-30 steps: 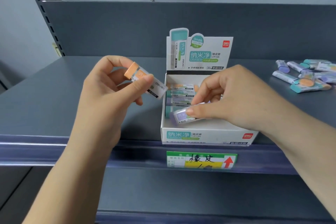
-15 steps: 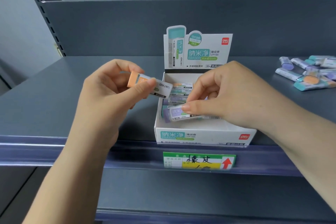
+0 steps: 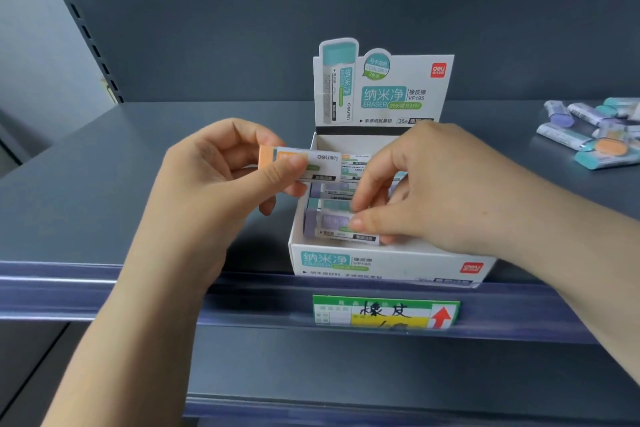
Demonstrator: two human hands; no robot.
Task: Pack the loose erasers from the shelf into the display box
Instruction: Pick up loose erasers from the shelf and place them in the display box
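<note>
A white display box (image 3: 384,262) with teal print stands at the front edge of the grey shelf, its header card upright behind it. Several wrapped erasers lie in a row inside. My right hand (image 3: 436,191) reaches into the box and pinches a purple eraser (image 3: 329,224) lying at the front of the row. My left hand (image 3: 221,184) holds an orange eraser (image 3: 304,165) in its white sleeve just over the box's left wall. A pile of loose erasers (image 3: 595,135), purple, teal and orange, lies on the shelf at the far right.
The grey shelf (image 3: 138,156) has a tall back panel and a slotted upright at the left. A green and yellow price label (image 3: 384,312) hangs on the shelf's front rail under the box. Another shelf lies below.
My right hand has lowered the purple eraser into the front of the box. My left hand has brought the orange eraser rightward, closer to the box.
</note>
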